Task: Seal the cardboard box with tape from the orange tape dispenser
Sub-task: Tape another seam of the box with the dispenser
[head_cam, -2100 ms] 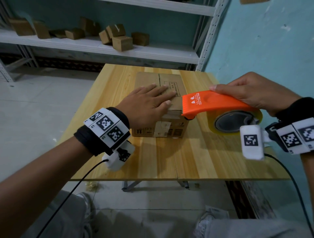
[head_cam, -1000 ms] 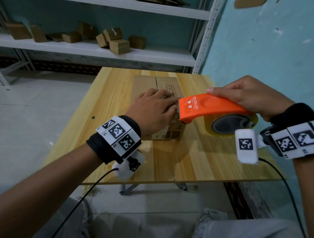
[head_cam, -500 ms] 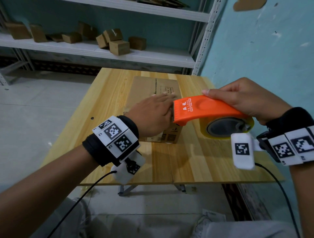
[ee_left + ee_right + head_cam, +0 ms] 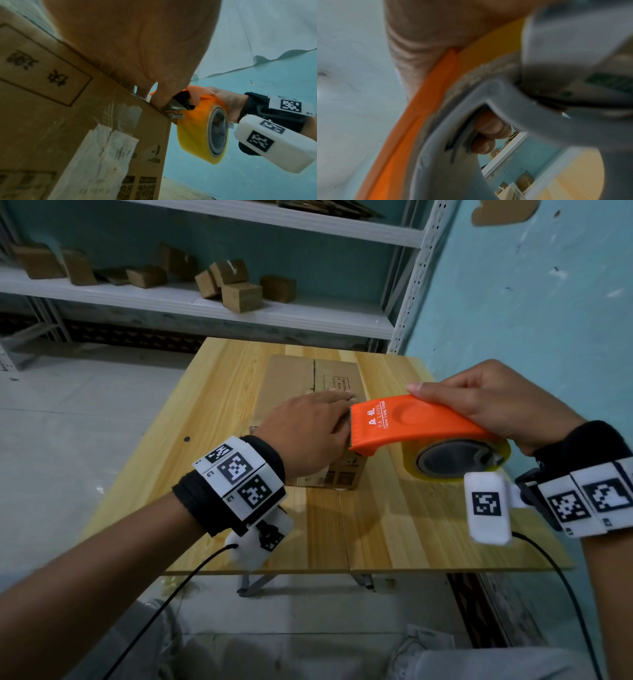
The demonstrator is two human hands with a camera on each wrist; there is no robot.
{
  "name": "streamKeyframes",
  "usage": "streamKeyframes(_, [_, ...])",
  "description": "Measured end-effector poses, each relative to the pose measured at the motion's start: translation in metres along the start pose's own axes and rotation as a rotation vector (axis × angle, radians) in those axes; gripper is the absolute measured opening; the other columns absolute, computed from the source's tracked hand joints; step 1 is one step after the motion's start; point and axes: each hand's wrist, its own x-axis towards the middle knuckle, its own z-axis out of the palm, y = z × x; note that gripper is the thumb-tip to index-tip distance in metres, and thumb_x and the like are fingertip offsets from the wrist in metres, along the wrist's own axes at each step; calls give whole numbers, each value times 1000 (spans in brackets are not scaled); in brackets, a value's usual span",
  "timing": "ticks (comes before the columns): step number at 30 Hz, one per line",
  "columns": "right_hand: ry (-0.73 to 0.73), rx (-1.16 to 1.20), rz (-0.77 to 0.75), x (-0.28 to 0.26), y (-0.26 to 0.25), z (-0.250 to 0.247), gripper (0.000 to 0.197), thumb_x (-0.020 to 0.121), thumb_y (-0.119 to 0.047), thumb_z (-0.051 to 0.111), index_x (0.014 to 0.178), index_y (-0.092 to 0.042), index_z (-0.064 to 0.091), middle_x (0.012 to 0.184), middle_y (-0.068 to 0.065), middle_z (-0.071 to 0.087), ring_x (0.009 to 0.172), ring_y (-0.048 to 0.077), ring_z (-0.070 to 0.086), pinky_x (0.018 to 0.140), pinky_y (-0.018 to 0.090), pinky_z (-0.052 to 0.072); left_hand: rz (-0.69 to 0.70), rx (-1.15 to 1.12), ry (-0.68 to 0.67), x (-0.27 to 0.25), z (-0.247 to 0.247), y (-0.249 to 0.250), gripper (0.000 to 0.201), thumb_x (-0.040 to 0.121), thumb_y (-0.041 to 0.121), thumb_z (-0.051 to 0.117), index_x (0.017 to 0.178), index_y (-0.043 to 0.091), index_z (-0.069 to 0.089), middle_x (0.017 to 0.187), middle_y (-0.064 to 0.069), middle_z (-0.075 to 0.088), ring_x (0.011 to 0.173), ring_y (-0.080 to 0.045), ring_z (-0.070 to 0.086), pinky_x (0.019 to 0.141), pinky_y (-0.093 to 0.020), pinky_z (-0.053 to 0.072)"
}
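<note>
Dispenser [image 4: 407,424] gripped by right fingers [image 4: 445,392] touches box [image 4: 291,381] beside flat left fingers [image 4: 329,402].

The tape dispenser [image 4: 411,422] was bright orange with small white lettering, and the roll of tape [image 4: 459,460] on it was translucent yellow round a grey core. The cardboard box [image 4: 294,378] was plain brown with dark printed marks, on a table [image 4: 394,529] of pale yellow wood with fine grain. Both wrists wore black bands [image 4: 202,501] carrying white tags with black square patterns [image 4: 236,467], and the wall [image 4: 531,302] was light turquoise.
</note>
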Motion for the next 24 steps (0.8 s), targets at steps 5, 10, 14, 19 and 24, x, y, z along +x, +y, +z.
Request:
streamKeyframes(5, [5,-9,-6,1,2,-1,59,79,-63,61,80,-6,77,72,21,69,58,26,64,62,27,48,23,53,-28,1,-5,1,50,102,44,28,149,28,27,152,4,35,139,-14,30,113,-32,20])
streamKeyframes(10, [-3,-11,2,1,4,0,61,78,-64,61,80,-5,77,73,23,69,57,27,63,62,27,47,59,120,-59,0,-2,-1,56,101,48,15,152,25,19,149,0,34,139,-17,25,117,-36,17])
streamKeyframes(14, [-10,-19,0,1,3,0,64,76,-65,59,81,-4,77,75,24,69,61,31,65,64,29,48,70,217,-116,-2,0,-3,69,88,48,0,153,24,8,158,-1,18,146,-19,12,120,-41,8])
streamKeyframes(19, [-19,-21,9,1,2,2,67,73,-67,57,83,-3,76,75,22,69,66,34,66,65,28,49,78,266,-202,-1,-2,-6,73,84,47,-6,153,24,-4,162,1,-4,148,-19,-5,120,-43,3])
streamKeyframes(24, [-12,-9,13,1,2,2,66,75,-66,58,83,-3,76,75,23,69,68,36,66,65,28,49,88,277,-192,-2,-2,-6,73,84,48,-6,153,24,-6,161,1,-6,148,-19,-9,121,-42,1])
